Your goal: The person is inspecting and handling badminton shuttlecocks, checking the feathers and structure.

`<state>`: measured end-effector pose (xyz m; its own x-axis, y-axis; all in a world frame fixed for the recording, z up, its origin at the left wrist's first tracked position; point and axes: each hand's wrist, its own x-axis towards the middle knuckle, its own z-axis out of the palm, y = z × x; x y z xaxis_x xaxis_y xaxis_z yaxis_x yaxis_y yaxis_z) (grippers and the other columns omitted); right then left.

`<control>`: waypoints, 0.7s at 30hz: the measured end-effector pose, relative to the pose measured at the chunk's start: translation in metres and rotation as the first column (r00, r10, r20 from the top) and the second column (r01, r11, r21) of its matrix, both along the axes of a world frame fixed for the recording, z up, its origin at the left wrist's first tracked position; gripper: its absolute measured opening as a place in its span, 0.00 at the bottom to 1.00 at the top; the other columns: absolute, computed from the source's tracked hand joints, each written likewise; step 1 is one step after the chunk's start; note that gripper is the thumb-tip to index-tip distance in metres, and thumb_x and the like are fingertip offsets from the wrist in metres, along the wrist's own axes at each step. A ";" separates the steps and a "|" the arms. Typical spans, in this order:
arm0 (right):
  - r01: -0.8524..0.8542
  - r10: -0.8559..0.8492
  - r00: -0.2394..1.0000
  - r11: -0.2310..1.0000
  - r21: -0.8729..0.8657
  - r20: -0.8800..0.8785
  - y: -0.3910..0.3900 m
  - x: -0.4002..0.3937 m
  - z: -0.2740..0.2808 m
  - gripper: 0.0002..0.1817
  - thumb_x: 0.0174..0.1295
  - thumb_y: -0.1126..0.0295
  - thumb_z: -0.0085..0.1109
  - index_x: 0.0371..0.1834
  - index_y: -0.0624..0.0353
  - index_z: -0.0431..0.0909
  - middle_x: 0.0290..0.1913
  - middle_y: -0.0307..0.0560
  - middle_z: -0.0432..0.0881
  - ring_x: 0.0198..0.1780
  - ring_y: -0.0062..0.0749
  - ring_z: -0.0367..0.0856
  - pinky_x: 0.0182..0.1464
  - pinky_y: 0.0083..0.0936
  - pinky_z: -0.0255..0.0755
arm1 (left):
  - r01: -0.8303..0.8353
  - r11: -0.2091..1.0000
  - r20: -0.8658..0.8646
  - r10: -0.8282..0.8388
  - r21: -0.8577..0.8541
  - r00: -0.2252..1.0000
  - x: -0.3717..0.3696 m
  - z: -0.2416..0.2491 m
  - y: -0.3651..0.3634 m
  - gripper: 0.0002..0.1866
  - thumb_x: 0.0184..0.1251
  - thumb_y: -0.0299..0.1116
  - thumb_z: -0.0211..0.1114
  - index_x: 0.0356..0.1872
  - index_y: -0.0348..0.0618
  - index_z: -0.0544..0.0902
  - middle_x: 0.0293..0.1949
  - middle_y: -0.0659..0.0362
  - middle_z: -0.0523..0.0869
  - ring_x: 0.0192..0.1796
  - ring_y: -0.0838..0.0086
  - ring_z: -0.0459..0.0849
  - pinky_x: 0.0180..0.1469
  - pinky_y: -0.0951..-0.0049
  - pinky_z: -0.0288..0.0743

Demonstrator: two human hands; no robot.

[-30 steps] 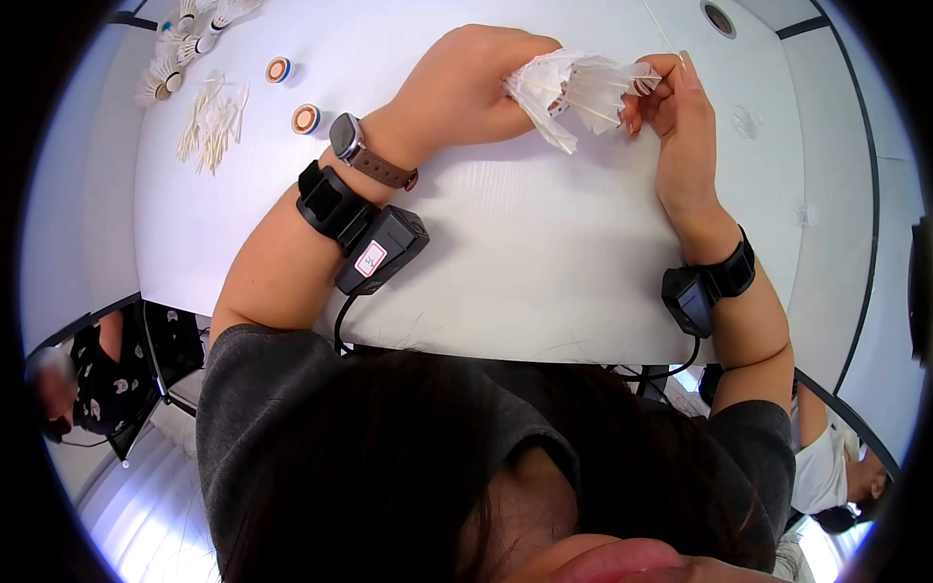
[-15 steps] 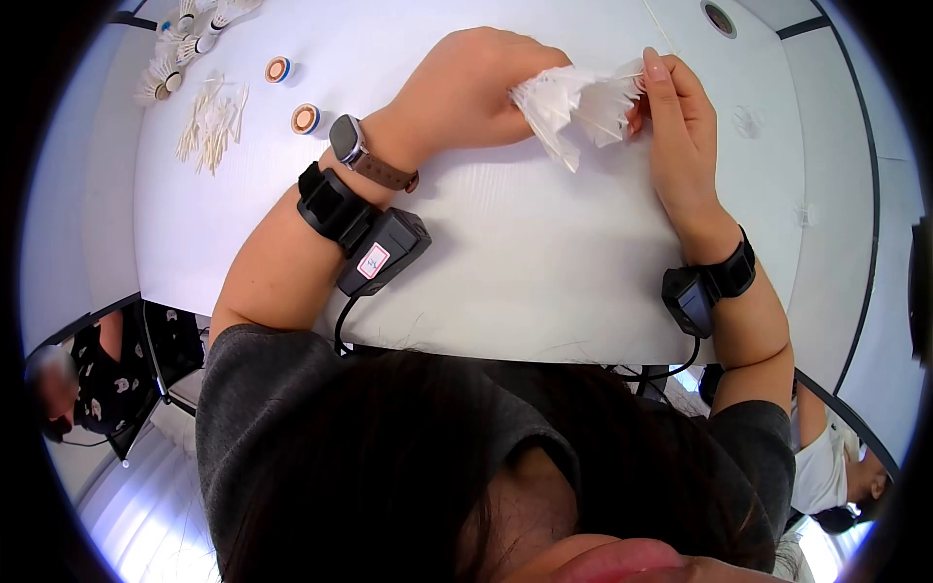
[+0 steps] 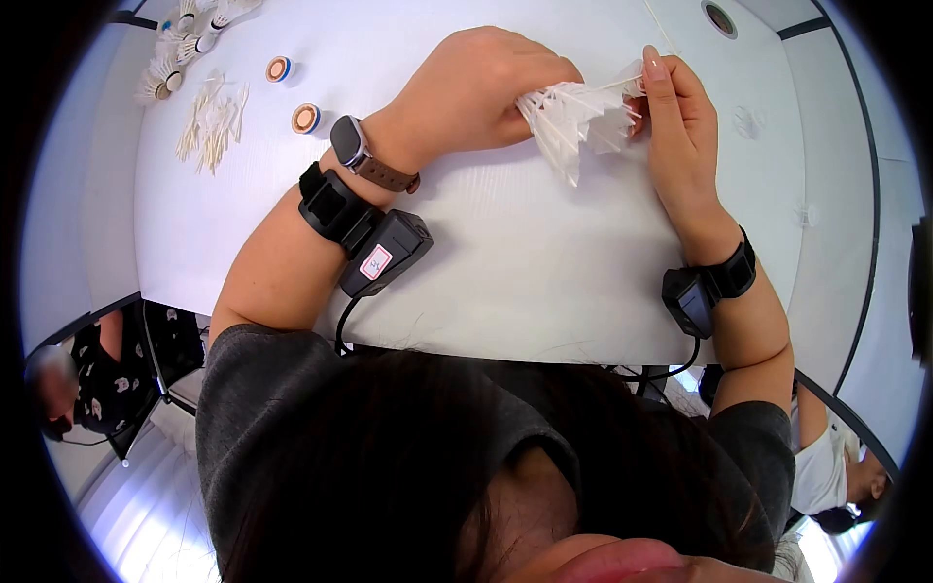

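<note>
My left hand [image 3: 496, 87] is wrapped round the base end of a white feather shuttlecock [image 3: 573, 121], whose ragged skirt fans out to the right and down. At the skirt's right edge, my right hand [image 3: 675, 117] pinches a thin white feather shaft [image 3: 627, 84] between thumb and fingers, the index fingertip pointing up. The shuttlecock's base is hidden inside my left hand. Both hands are held above the white table [image 3: 505, 262].
Several shuttlecocks [image 3: 167, 73] lie at the upper left, beside a pile of bare shafts [image 3: 209, 126]. Two round cork bases [image 3: 278, 69] rest nearby. Feather scraps [image 3: 748, 121] lie at the right, below a round table hole [image 3: 719, 18]. Other people sit at both lower sides.
The shuttlecock has turned slightly in my left hand, its skirt tip now hanging a little lower. My left hand has shifted slightly right; my right hand has hardly moved.
</note>
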<state>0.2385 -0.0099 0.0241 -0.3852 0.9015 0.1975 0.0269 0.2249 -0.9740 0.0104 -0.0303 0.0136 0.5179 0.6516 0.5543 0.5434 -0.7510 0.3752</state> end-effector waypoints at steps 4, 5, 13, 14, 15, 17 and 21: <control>-0.020 0.020 1.000 0.999 0.032 -0.008 0.002 0.002 -0.003 0.18 0.80 0.55 0.51 0.36 0.57 0.76 0.28 0.33 0.77 0.29 0.12 0.72 0.32 0.13 0.64 | -0.027 0.993 0.087 0.037 -0.117 0.996 -0.001 0.000 -0.001 0.14 0.58 0.32 0.74 0.44 0.40 0.86 0.38 0.55 0.90 0.37 0.61 0.87 0.43 0.69 0.81; -0.014 0.014 1.000 1.000 0.027 -0.003 0.002 0.001 -0.003 0.18 0.80 0.55 0.51 0.36 0.57 0.76 0.28 0.33 0.77 0.29 0.12 0.72 0.32 0.13 0.64 | -0.042 0.988 0.115 0.059 -0.151 0.992 -0.001 -0.001 -0.001 0.14 0.60 0.32 0.74 0.45 0.39 0.86 0.38 0.55 0.89 0.36 0.62 0.86 0.42 0.70 0.81; -0.033 0.032 0.999 0.999 0.022 0.026 0.001 0.002 0.000 0.16 0.81 0.60 0.49 0.36 0.58 0.75 0.27 0.35 0.75 0.30 0.17 0.71 0.35 0.16 0.65 | -0.050 0.980 0.182 0.086 -0.194 0.979 -0.004 -0.004 0.003 0.13 0.66 0.33 0.70 0.49 0.40 0.84 0.39 0.57 0.89 0.38 0.66 0.87 0.43 0.71 0.80; -0.028 0.028 1.000 0.999 0.030 0.008 0.001 0.002 -0.001 0.15 0.80 0.59 0.50 0.37 0.58 0.76 0.27 0.35 0.75 0.29 0.15 0.71 0.34 0.15 0.64 | -0.048 0.977 0.185 0.087 -0.208 0.979 -0.005 -0.004 0.003 0.14 0.68 0.33 0.70 0.50 0.38 0.83 0.40 0.57 0.88 0.38 0.67 0.86 0.45 0.73 0.80; -0.024 0.024 1.000 0.999 0.037 -0.010 0.002 0.002 -0.002 0.15 0.80 0.59 0.52 0.37 0.58 0.76 0.27 0.34 0.76 0.29 0.14 0.71 0.33 0.15 0.64 | -0.065 0.960 0.216 0.126 -0.271 0.968 -0.002 0.002 0.002 0.14 0.66 0.31 0.70 0.50 0.38 0.83 0.41 0.54 0.88 0.40 0.66 0.87 0.46 0.72 0.80; -0.024 0.025 0.999 0.999 0.048 -0.029 0.003 0.003 -0.003 0.15 0.79 0.60 0.53 0.38 0.58 0.77 0.27 0.34 0.77 0.29 0.13 0.71 0.32 0.14 0.63 | -0.090 0.914 0.269 0.209 -0.395 0.940 0.005 0.017 -0.001 0.15 0.62 0.28 0.70 0.49 0.38 0.83 0.42 0.50 0.89 0.44 0.62 0.88 0.47 0.68 0.80; -0.025 0.027 0.999 0.998 0.066 -0.036 0.003 0.005 -0.002 0.14 0.79 0.61 0.53 0.38 0.58 0.76 0.28 0.34 0.77 0.29 0.13 0.71 0.31 0.14 0.63 | -0.102 0.926 0.311 0.223 -0.363 0.924 0.004 0.016 -0.001 0.19 0.59 0.27 0.67 0.52 0.38 0.79 0.41 0.47 0.87 0.42 0.56 0.88 0.45 0.66 0.80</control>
